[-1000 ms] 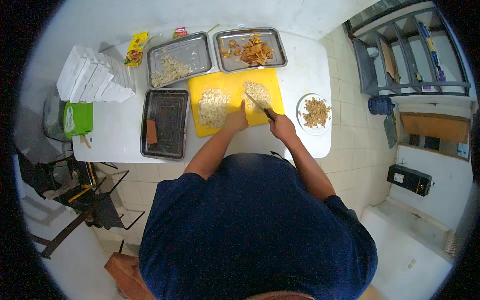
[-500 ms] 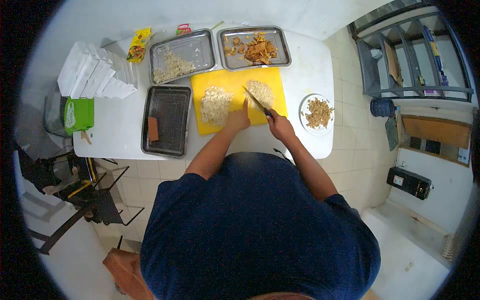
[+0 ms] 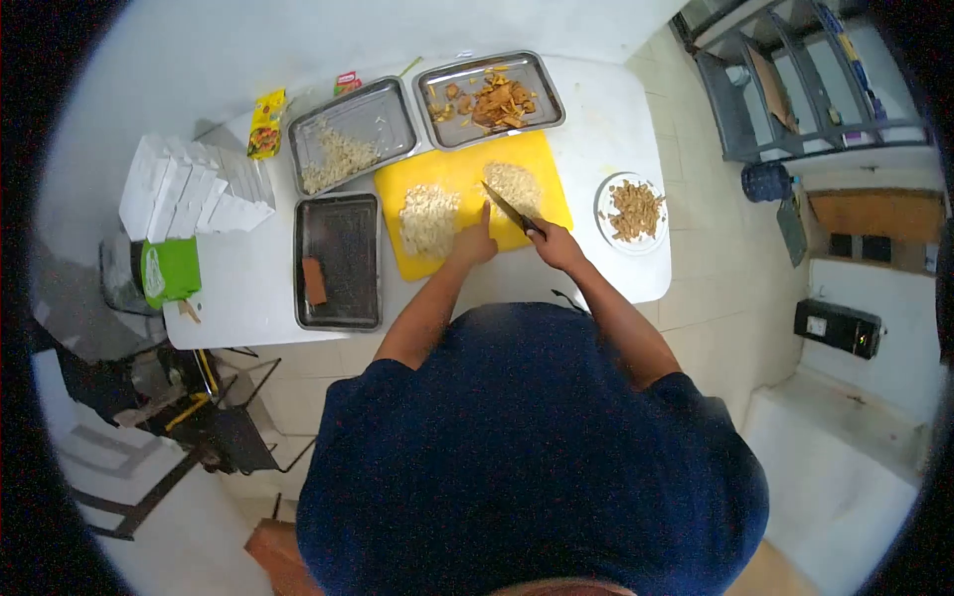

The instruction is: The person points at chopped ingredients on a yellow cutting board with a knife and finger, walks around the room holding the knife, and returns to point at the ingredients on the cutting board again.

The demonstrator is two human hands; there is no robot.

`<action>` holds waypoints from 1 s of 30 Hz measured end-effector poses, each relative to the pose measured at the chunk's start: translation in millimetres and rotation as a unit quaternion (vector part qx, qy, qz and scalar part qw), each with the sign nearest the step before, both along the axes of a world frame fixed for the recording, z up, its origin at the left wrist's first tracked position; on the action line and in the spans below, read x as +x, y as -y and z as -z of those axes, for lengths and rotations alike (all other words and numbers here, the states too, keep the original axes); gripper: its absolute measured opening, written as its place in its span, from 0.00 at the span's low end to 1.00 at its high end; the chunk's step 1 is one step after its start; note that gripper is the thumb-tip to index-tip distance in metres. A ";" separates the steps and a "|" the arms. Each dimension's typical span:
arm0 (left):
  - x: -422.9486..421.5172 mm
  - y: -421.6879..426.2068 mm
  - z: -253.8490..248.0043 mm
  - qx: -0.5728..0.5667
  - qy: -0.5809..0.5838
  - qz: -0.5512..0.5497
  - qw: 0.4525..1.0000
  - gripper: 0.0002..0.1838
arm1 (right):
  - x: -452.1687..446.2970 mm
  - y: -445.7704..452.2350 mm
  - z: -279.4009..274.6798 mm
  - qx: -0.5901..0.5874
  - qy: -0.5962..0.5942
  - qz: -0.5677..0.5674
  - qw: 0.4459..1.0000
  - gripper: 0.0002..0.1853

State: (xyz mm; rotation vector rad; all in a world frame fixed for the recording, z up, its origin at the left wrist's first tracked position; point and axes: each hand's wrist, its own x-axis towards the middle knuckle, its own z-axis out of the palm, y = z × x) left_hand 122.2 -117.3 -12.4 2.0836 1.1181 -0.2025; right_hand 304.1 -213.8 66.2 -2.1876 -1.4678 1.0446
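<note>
A yellow cutting board (image 3: 467, 169) carries two heaps of pale chopped food, a left heap (image 3: 429, 221) and a finer right heap (image 3: 514, 187). My right hand (image 3: 556, 244) is wrapped round the handle of a knife (image 3: 509, 208), whose blade slants up and left along the right heap's left edge. Between the heaps is my left hand (image 3: 475, 241), its index finger stretched toward the blade; the other fingers look curled, and what they may hold is too small to tell. A white plate (image 3: 604, 211) of brown pieces stands right of the board.
Behind the board lie a metal tray (image 3: 397, 99) with pale pieces and another metal tray (image 3: 429, 99) with brown pieces. A dark tray (image 3: 338, 263) holding a reddish-brown block is at the left, near white boxes (image 3: 169, 194) and a green pack (image 3: 171, 270).
The whole view has tilted and shifted with the head. My hands stay in nearly the same place on the board, with the knife still in my right hand.
</note>
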 end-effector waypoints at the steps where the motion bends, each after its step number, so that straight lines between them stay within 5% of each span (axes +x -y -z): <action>1: -4.5 -2.0 8.9 0.004 0.039 -0.016 0.999 0.48 | 0.0 0.9 -1.5 -0.010 -0.053 0.017 0.998 0.22; 4: -8.3 -8.7 29.7 -0.081 0.172 -0.113 0.975 0.43 | 0.6 10.3 -16.7 -0.120 -0.202 0.153 0.960 0.23; 7: 7.0 -15.4 36.7 -0.309 0.331 -0.337 0.826 0.37 | 3.6 24.2 -7.6 -0.067 -0.233 0.170 0.955 0.23; 10: 5.9 -18.8 3.6 -0.437 0.343 -0.406 0.726 0.29 | -0.3 33.7 -4.3 -0.032 -0.260 0.166 0.951 0.22; 13: 6.4 -27.9 1.0 -0.467 0.365 -0.384 0.708 0.30 | -10.2 37.8 -7.5 -0.009 -0.255 0.153 0.955 0.22; 16: -1.8 -39.5 2.7 -0.472 0.378 -0.309 0.734 0.34 | -13.0 34.6 -11.7 -0.025 -0.267 0.167 0.949 0.22; 18: 2.1 -34.2 -2.6 -0.162 0.333 -0.204 0.906 0.33 | -13.5 34.6 -14.5 -0.059 -0.316 0.212 0.923 0.22; 19: 3.4 -30.9 -8.9 0.003 0.293 -0.139 0.946 0.34 | -13.9 34.3 -16.4 -0.070 -0.348 0.231 0.906 0.23; 20: 0.6 -28.6 -15.7 0.036 0.232 -0.083 0.969 0.36 | -13.5 33.6 -18.6 -0.081 -0.379 0.250 0.887 0.23; 22: -3.6 -22.1 -62.9 0.101 0.105 0.033 0.989 0.41 | -11.4 33.1 -25.3 -0.098 -0.444 0.276 0.847 0.24; 25: -2.9 -25.3 -84.9 0.072 0.017 0.050 0.996 0.47 | -4.5 33.5 -41.8 -0.109 -0.526 0.287 0.793 0.24; 30: -2.8 -27.1 -99.5 0.105 0.042 -0.008 0.994 0.47 | 2.7 39.2 -60.3 -0.121 -0.547 0.302 0.771 0.21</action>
